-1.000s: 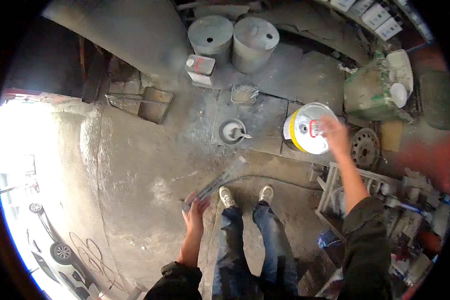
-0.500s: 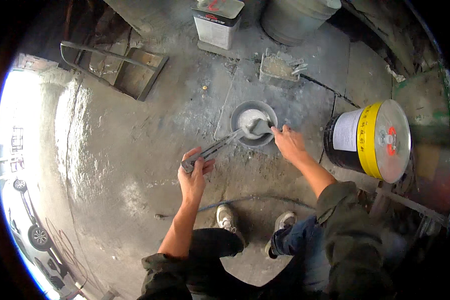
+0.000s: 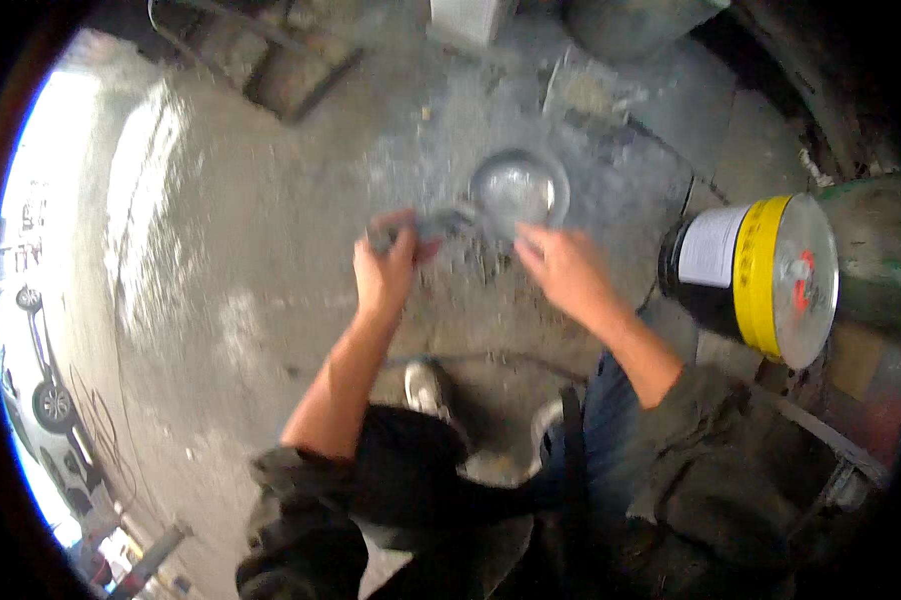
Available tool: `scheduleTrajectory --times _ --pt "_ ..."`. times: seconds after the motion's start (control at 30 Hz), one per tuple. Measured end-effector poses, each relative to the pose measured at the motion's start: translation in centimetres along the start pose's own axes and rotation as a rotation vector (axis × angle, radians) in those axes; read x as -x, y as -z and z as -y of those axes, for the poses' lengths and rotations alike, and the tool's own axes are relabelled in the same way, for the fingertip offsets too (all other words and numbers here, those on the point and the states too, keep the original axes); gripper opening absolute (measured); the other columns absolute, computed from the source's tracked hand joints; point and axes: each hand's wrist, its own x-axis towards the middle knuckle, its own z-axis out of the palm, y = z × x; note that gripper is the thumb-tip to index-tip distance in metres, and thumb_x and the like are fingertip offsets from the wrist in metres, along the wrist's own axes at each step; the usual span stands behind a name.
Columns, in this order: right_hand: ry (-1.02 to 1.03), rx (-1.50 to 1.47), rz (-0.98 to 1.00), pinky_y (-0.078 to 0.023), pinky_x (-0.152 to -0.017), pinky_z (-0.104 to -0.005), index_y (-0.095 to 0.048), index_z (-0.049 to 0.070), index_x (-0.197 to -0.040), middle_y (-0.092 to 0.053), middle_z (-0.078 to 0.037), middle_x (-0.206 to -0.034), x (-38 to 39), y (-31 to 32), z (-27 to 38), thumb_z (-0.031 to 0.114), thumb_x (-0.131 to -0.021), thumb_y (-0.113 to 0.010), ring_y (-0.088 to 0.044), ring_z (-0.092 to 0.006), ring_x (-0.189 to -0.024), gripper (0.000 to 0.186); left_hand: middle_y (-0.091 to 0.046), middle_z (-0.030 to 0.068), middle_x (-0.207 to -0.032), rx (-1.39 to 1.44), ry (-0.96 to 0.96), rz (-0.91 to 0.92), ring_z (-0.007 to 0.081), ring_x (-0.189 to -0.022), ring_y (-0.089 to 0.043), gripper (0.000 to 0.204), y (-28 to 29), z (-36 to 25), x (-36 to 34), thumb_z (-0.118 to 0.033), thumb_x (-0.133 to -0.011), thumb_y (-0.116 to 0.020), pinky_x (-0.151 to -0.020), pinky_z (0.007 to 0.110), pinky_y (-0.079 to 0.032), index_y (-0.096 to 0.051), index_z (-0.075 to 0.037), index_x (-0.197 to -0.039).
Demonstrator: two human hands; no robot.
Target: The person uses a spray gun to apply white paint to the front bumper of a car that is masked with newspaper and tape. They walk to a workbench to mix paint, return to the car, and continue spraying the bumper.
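A round grey bowl [image 3: 475, 190] with whitish, wet-looking contents [image 3: 516, 188] sits on the floor ahead of me. My left hand [image 3: 385, 270] is wrapped round the end of a long grey slotted tool [image 3: 447, 214], which points right toward the bowl's near side. Motion blur hides the tool's far end. Just below the bowl's near rim, my right hand [image 3: 571, 275] has its thumb and fingers pinched together; whatever is between them is too smeared to name.
At right lies a black drum with a yellow band [image 3: 761, 280]. A shallow metal tray [image 3: 316, 88] with a handle, a white can [image 3: 468, 18], a grey bucket [image 3: 631, 25] and a small tub [image 3: 591, 92] stand farther off. A thin hose [image 3: 491, 357] crosses near my shoes [image 3: 423, 388].
The long grey tool has come out of the bowl and back toward me. Both hands are now nearer the bowl's near side. The whole view has shifted and blurred.
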Motion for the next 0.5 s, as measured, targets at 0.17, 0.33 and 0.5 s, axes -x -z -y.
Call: scheduleTrajectory --times 0.17,0.33,0.5 --pt "-0.115 0.18 0.06 -0.049 -0.067 -0.0488 -0.069 0.008 -0.106 -0.066 -0.021 -0.081 -0.6 -2.0 -6.9 0.026 -0.091 -0.059 -0.063 -0.0409 -0.077 0.025 -0.064 0.0104 -0.089 0.076 -0.006 0.024 0.0219 -0.081 -0.071 0.028 -1.4 -1.2 0.6 -0.006 -0.093 -0.05 -0.071 0.031 -0.058 -0.059 0.005 -0.118" --pt "-0.037 0.027 0.042 -0.05 -0.066 -0.0402 -0.069 0.007 -0.112 -0.065 -0.021 -0.076 1.0 -1.3 -2.1 0.031 -0.091 -0.061 -0.065 -0.0349 -0.069 0.033 -0.065 0.0119 -0.091 0.06 0.003 0.004 0.0227 -0.082 -0.071 0.029 -0.8 -0.9 2.0 -0.007 -0.093 -0.051 -0.074 0.03 -0.058 -0.058 0.005 -0.118" --pt "-0.141 0.144 0.029 -0.052 -0.07 -0.0419 -0.069 0.007 -0.111 -0.067 -0.022 -0.082 -0.1 -3.2 -9.3 0.031 -0.09 -0.062 -0.066 -0.0364 -0.076 0.033 -0.066 0.0151 -0.096 0.023 -0.017 0.071 0.0232 -0.087 -0.07 0.031 -2.1 -1.5 2.3 -0.01 -0.095 -0.051 -0.078 0.031 -0.058 -0.056 0.005 -0.122"
